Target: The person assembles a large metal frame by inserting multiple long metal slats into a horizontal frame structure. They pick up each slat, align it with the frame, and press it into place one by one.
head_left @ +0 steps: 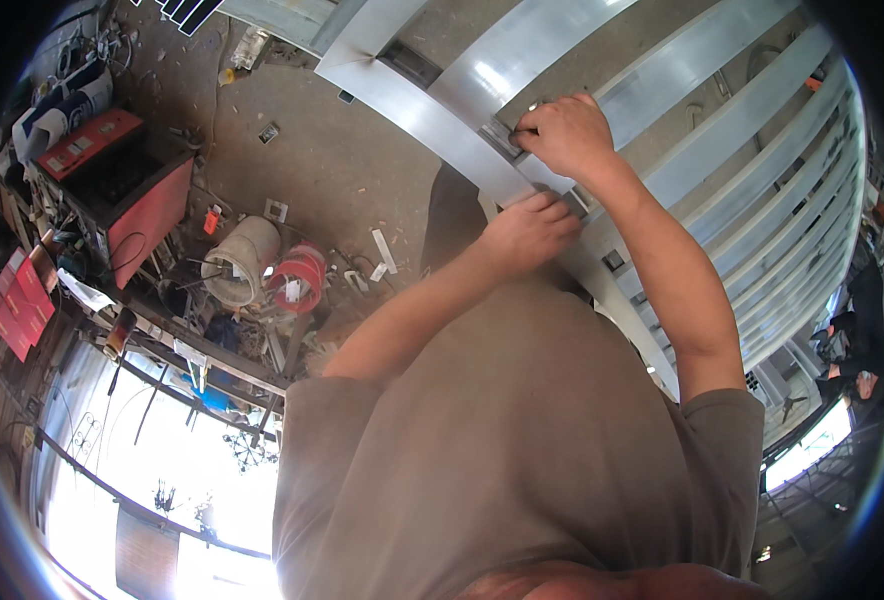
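Note:
A large silvery metal frame [432, 127] lies in front of me, with a side rail and several broad parallel slats [522, 55] joined to it. My left hand [532, 235] is closed over the near edge of the rail, its fingers curled onto the metal. Farther off, my right hand [568, 132] reaches over the frame, thumb and fingertips pinched together beside a slat end. Whatever small thing they hold is too hidden to name. A small dark rectangular plate [502, 140] shows right by those fingertips, at the rail's inner edge.
Left on the littered floor stand a red and black metal box [152, 235], a pale bucket [245, 262] and a red bucket [297, 278]. A cluttered bench edge [232, 365] runs behind them. Small scraps [384, 250] lie near the frame. Dark items [852, 330] sit at the far right.

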Motion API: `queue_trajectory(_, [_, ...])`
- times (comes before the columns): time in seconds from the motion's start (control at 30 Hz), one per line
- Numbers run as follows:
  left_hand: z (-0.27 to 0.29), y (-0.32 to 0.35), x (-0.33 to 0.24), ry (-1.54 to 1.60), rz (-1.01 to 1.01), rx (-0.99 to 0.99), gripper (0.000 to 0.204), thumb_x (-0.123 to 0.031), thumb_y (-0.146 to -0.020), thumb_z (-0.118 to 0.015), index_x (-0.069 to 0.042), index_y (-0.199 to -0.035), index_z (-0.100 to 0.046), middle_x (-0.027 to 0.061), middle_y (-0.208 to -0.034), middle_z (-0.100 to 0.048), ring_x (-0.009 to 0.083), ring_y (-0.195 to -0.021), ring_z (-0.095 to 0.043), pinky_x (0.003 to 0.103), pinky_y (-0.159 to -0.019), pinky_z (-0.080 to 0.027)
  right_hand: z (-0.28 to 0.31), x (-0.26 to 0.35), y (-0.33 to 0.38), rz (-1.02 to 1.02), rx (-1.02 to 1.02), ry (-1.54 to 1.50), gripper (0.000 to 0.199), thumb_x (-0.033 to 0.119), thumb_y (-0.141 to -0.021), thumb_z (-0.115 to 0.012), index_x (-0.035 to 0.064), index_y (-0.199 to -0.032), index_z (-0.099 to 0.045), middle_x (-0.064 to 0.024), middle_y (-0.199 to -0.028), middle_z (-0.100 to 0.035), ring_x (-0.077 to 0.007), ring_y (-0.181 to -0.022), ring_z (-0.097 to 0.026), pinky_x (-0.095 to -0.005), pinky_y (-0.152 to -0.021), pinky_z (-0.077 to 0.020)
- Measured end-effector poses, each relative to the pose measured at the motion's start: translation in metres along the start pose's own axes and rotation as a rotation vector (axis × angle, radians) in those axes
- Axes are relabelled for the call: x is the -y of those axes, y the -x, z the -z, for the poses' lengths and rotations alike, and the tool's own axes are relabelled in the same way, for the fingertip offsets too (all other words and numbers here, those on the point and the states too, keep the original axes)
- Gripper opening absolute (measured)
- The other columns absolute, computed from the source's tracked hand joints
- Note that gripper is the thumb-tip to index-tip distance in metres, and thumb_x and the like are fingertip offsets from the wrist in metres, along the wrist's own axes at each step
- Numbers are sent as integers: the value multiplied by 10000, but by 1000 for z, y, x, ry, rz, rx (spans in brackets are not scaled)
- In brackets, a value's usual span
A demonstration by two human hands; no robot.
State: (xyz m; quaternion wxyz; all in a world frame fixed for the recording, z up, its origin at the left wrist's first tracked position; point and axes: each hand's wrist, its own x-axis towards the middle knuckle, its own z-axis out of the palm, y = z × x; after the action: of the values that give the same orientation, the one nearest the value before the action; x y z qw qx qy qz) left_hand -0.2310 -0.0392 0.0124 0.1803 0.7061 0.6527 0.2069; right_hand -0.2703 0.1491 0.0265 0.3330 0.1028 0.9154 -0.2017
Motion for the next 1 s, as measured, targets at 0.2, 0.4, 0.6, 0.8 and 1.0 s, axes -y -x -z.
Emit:
queue_trajectory(0.2, [-6, -2, -1, -36, 35, -117, 220, -194, -895, -626, -195, -1089, -729, -50, -1113, -616, 157, -1137, -570, 327, -1056, -426, -11, 11, 1, -4, -58, -51, 200, 337, -928, -684, 194, -989, -809, -74, -898, -779, -296, -943, -730, -469, -1062, -432])
queue_trajectory(0.4, [-12, -3, -1, -3, 17, -78, 242, -190, -892, -625, -195, -1108, -734, -60, -1132, -625, 156, -1148, -573, 330, -1056, -436, -14, 14, -2, -85, -69, -179, 225, 345, -902, -745, 156, -995, -826, -88, -865, -784, -306, -909, -720, -415, -964, -503])
queue_trajectory(0.6, [-15, -7, -2, 87, 28, -90, 220, -190, -881, -633, -196, -1070, -747, -71, -1178, -638, 157, -1162, -569, 339, -1073, -439, -16, 13, 0, -85, -122, -249, 195, 311, -882, -755, 157, -971, -835, -100, -811, -768, -326, -868, -706, -424, -955, -519])
queue_trajectory(0.8, [-7, -11, -1, 142, 28, -58, 242, -213, -864, -658, -194, -1084, -756, -57, -1263, -652, 170, -1253, -561, 348, -1105, -431, -30, 6, -5, -31, -212, -213, 191, 297, -901, -720, 131, -883, -812, -120, -782, -754, -344, -832, -714, -425, -948, -523])
queue_trajectory(1.0, [-21, -5, -11, 129, 104, 70, 278, -194, -894, -627, -166, -1135, -764, 40, -1331, -690, 236, -1304, -589, 406, -1146, -423, -45, 1, -3, 81, -380, -301, 158, 202, -815, -691, 136, -897, -808, -135, -796, -764, -325, -871, -756, -481, -1038, -506])
